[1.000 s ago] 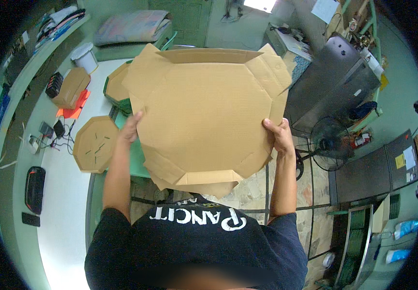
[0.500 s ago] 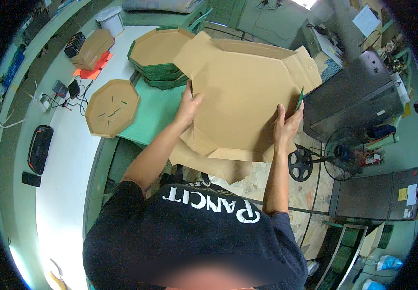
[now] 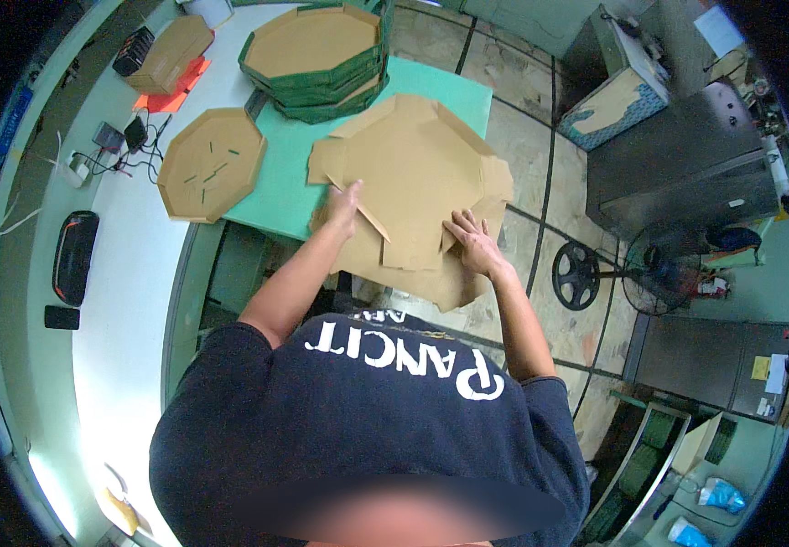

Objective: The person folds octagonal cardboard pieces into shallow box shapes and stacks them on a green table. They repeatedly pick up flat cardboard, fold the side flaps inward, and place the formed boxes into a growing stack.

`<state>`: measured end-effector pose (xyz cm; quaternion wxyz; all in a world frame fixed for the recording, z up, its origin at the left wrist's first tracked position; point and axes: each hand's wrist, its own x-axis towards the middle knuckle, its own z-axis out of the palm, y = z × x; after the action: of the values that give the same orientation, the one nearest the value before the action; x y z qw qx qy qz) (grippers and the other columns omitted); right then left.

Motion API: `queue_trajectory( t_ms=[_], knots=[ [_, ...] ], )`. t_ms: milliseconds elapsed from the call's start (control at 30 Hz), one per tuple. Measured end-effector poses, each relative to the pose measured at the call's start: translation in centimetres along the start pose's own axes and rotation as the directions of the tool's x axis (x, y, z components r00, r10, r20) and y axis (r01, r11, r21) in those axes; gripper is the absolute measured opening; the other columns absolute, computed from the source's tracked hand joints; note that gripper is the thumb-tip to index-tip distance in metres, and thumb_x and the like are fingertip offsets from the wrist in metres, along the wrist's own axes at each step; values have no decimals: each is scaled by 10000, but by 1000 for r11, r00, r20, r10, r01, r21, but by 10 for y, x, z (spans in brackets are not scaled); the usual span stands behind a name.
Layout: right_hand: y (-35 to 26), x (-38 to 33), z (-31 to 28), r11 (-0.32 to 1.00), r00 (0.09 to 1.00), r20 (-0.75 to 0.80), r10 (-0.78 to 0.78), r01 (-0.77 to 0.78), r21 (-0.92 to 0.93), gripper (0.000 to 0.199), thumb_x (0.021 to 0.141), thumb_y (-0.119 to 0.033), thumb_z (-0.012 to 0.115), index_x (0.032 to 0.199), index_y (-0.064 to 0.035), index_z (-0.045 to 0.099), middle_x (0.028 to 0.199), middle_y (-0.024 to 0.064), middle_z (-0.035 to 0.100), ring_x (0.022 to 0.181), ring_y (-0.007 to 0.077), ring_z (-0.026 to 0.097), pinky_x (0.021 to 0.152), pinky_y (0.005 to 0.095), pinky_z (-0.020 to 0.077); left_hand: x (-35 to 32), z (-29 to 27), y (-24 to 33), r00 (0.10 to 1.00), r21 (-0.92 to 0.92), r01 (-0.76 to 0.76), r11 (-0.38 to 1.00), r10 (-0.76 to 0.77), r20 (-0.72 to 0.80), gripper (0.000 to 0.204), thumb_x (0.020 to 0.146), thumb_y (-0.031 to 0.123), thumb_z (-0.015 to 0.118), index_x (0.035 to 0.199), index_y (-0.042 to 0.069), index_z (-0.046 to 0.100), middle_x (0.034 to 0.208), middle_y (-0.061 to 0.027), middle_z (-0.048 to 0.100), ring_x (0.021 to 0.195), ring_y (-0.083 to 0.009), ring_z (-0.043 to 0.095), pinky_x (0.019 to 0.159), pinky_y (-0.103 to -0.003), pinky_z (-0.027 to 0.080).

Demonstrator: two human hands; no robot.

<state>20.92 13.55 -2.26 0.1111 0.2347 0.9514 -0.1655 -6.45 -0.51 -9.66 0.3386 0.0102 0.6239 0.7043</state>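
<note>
A brown cardboard box blank [image 3: 413, 173], roughly octagonal with flaps around its edge, lies in front of me. Its left and near flaps are partly folded up. Beneath it, another cardboard sheet [image 3: 445, 287] sticks out toward me past the table edge. My left hand [image 3: 342, 211] grips the blank's left near flap, thumb on the inner side and the other fingers partly hidden. On the right near corner, my right hand [image 3: 477, 244] presses down with its fingers spread.
The green table [image 3: 276, 196] carries a stack of green-sided octagonal box trays [image 3: 308, 87]. Left of it, a shallow octagonal tray [image 3: 180, 155] holds several green slips. A black speaker [image 3: 75, 258], phone [image 3: 62, 317] and chargers [image 3: 136, 134] line the white counter [image 3: 130, 292]. A fan [image 3: 659, 264] stands at right.
The raised cardboard blank has come down onto the table and lower sheet. My left hand has shifted down to the near flap; my right hand has let go of the right edge and moved inward.
</note>
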Motion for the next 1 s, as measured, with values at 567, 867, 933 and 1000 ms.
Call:
queue_trajectory(
  t_ms=[567, 867, 933, 1000],
  knots=[
    [-1, 36, 37, 930, 922, -302, -244, 311, 198, 119, 829, -169, 654, 922, -96, 643, 930, 102, 635, 936, 315, 587, 908, 441, 430, -36, -10, 32, 355, 349, -925, 153, 14, 935, 171, 789, 257, 712, 831, 93, 690, 805, -93, 682, 816, -297, 659, 747, -425, 502],
    [-24, 1, 48, 900, 898, -230, -376, 295, -320, 733, 862, -472, 569, 1323, 84, 449, 1444, 224, 394, 1400, 343, 302, 1176, 439, 208, -38, -13, 14, 336, 341, -940, -21, 118, 934, 205, 789, 271, 721, 800, 71, 675, 797, -85, 680, 880, -277, 650, 818, -406, 506],
    [-31, -15, 43, 914, 927, -155, -341, 288, -286, 962, 836, -622, 536, 1409, 120, 321, 1521, 258, 257, 1444, 352, 202, 1193, 442, 145, -37, -16, 3, 243, 269, -954, -131, 185, 952, 225, 798, 286, 713, 816, 63, 694, 850, -67, 696, 925, -262, 652, 892, -391, 499],
    [-39, -17, 41, 929, 965, -58, -254, 227, -291, 1089, 785, -698, 534, 1425, 137, 256, 1536, 276, 188, 1455, 361, 147, 1195, 448, 118, -37, -23, 0, 169, 202, -975, -93, 280, 945, 262, 810, 281, 706, 937, 52, 695, 989, -70, 692, 1048, -271, 622, 992, -431, 439]
  ],
)
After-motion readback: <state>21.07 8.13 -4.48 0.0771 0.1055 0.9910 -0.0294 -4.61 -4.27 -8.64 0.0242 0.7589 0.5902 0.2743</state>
